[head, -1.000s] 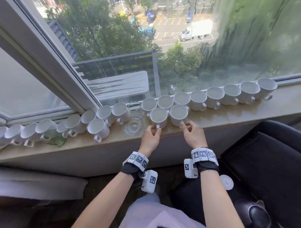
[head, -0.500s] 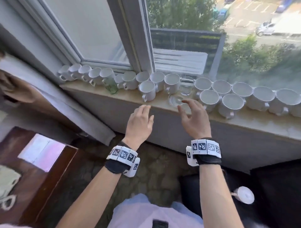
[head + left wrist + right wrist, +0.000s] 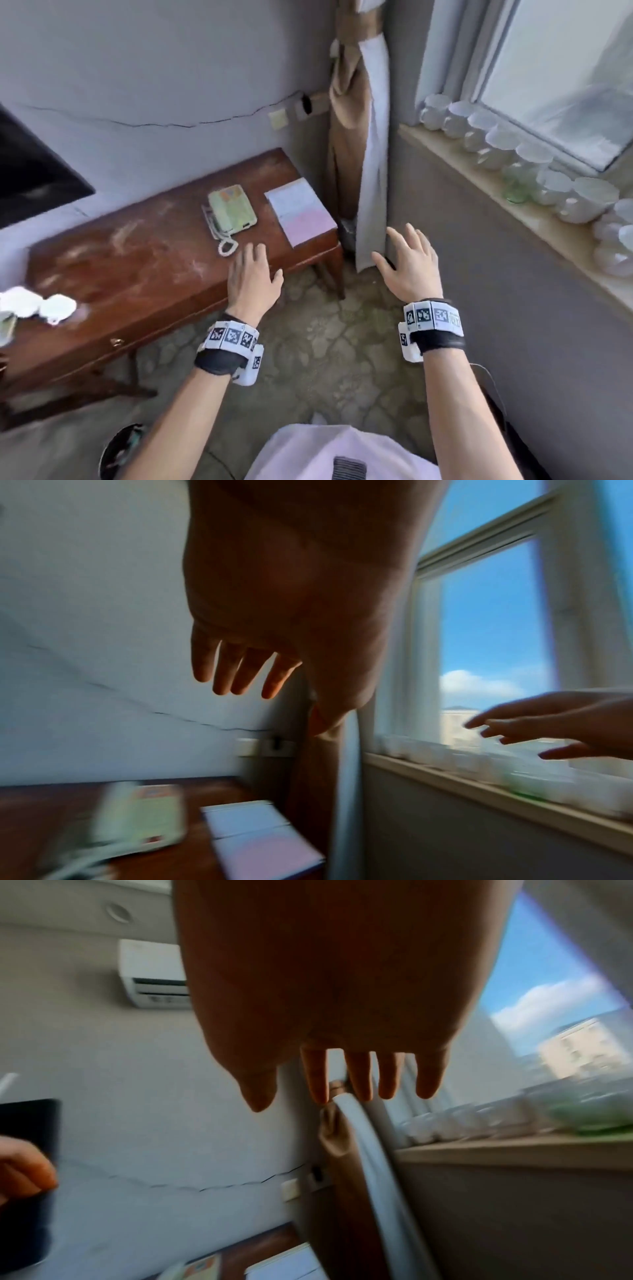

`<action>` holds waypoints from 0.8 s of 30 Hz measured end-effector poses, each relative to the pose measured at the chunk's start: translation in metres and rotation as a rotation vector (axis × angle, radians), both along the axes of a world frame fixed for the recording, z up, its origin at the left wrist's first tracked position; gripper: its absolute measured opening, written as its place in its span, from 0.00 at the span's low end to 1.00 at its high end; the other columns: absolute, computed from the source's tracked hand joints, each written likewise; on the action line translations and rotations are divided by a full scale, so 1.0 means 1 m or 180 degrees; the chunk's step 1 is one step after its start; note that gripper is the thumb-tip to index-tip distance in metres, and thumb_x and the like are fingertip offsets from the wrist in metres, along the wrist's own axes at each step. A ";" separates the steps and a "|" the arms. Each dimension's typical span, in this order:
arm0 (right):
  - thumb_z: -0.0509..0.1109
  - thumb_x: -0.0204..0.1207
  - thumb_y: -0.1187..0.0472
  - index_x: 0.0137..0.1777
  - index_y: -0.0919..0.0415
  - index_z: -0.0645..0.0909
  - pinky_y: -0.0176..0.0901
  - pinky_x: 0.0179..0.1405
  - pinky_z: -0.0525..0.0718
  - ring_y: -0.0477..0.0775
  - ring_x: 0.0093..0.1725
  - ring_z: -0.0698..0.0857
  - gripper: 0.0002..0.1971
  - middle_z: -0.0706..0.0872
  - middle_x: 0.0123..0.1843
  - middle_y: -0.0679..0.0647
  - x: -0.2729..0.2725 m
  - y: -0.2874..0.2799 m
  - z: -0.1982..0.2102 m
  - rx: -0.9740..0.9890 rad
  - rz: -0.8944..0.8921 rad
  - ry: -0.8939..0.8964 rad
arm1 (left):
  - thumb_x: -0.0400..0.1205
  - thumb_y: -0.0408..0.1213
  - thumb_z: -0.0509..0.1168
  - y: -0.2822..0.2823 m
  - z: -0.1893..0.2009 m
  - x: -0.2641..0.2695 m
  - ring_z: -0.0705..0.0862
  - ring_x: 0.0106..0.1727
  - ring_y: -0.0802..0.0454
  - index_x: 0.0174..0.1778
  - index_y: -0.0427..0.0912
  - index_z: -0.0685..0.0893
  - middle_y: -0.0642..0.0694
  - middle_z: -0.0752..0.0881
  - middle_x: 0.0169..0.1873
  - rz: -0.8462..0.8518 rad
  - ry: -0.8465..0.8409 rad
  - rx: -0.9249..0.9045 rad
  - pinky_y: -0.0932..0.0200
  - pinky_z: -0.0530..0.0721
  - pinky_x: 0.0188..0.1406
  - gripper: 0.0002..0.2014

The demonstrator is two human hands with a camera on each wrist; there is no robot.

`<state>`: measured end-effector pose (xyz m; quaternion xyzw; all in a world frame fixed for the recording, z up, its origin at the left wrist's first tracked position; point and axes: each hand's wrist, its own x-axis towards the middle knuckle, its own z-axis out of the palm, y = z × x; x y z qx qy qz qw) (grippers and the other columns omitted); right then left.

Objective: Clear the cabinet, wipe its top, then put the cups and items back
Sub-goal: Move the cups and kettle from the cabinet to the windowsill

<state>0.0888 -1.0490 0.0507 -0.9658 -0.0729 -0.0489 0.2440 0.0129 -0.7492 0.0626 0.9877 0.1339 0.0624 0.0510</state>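
While both hands hung in the air between furniture and window, I recorded neither one holding anything. My left hand (image 3: 255,281) hovered over the front edge of the wooden cabinet (image 3: 144,274), fingers straight and slightly spread. My right hand (image 3: 409,263) hovered past the cabinet's right end, in front of the tied curtain (image 3: 359,144), fingers likewise relaxed and apart.

Still on the cabinet top were a pale telephone (image 3: 231,210) with its coiled cord, toward the back right, and a notepad (image 3: 299,212) at the right end, just beside the telephone. At the cabinet's far left lay some white pieces (image 3: 37,305), too blurred for me to identify. The white cups (image 3: 513,154) and a green glass (image 3: 517,186) stood in a row on the windowsill (image 3: 565,246), well to the right of the cabinet and apart from it.

I judged clearing to be unfinished, since items remained on the top, and wiping not begun; the surface showed pale smears and dust.

Risks I noted: the telephone's cord trailed toward the front edge, so lifting the set carelessly could drag the handset off. The cups stood packed rim to rim along the windowsill, so setting more items among them could knock one to the stone floor. Both wrist views were heavily blurred, so I could not confirm fine finger position from them.
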 end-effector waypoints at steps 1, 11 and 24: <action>0.68 0.81 0.39 0.83 0.49 0.70 0.64 0.82 0.64 0.65 0.86 0.62 0.32 0.67 0.86 0.61 0.001 0.035 -0.004 -0.0029 0.0129 0.0015 | 0.81 0.50 0.71 0.038 -0.002 -0.015 0.79 0.69 0.34 0.75 0.38 0.74 0.35 0.78 0.71 0.0250 0.0025 0.0038 0.39 0.79 0.66 0.30; 0.66 0.83 0.38 0.85 0.49 0.67 0.66 0.83 0.64 0.64 0.86 0.62 0.34 0.65 0.87 0.59 -0.013 0.320 -0.036 -0.0289 0.1535 0.0454 | 0.80 0.48 0.72 0.279 -0.033 -0.195 0.81 0.66 0.33 0.71 0.36 0.75 0.34 0.80 0.67 0.2381 0.0385 -0.0300 0.38 0.82 0.63 0.29; 0.66 0.83 0.39 0.84 0.53 0.68 0.69 0.79 0.70 0.67 0.83 0.67 0.33 0.70 0.84 0.61 0.003 0.598 -0.069 -0.0346 0.2796 0.0866 | 0.85 0.51 0.67 0.384 -0.079 -0.273 0.77 0.73 0.41 0.79 0.38 0.70 0.39 0.79 0.72 0.3871 0.0577 -0.0622 0.46 0.77 0.72 0.31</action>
